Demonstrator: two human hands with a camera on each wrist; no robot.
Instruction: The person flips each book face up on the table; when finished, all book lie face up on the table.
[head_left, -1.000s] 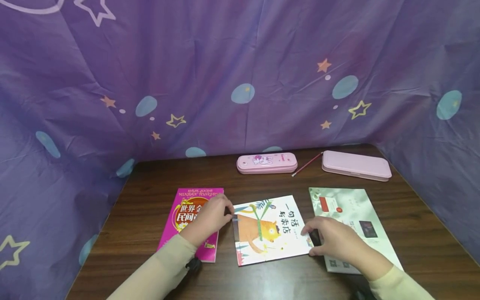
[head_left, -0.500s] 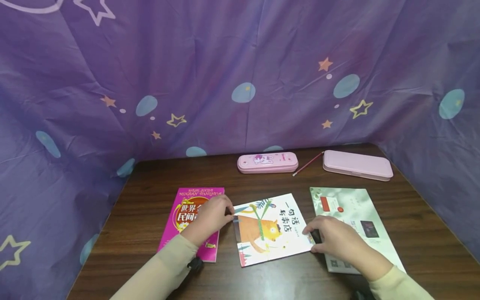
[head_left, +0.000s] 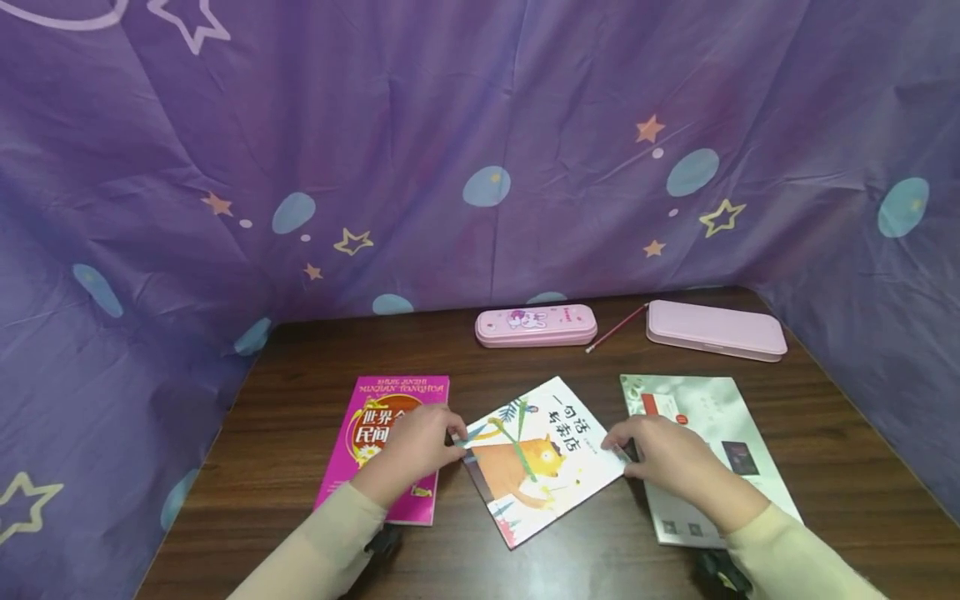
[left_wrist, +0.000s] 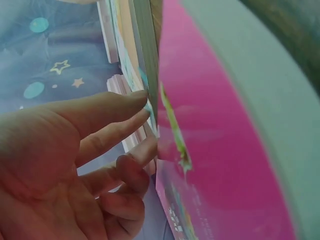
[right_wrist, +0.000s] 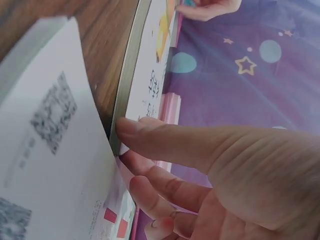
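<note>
A white picture book with an orange animal on its cover lies turned at an angle in the middle of the table. Its left corner is pinched by my left hand, which reaches over a pink book. At the opposite corner my right hand pinches the book between thumb and fingers. The right wrist view shows the thumb against the book's page edge. Under my right hand and wrist lies a pale green book, partly hidden.
A pink pencil case with a rabbit picture, a red pencil and a plain pink case lie along the back of the brown table. Behind them hangs a purple patterned cloth.
The white picture book has turned counterclockwise between my hands. Its left side has come nearer to me, with my left hand following; my right hand has moved slightly away from me.
</note>
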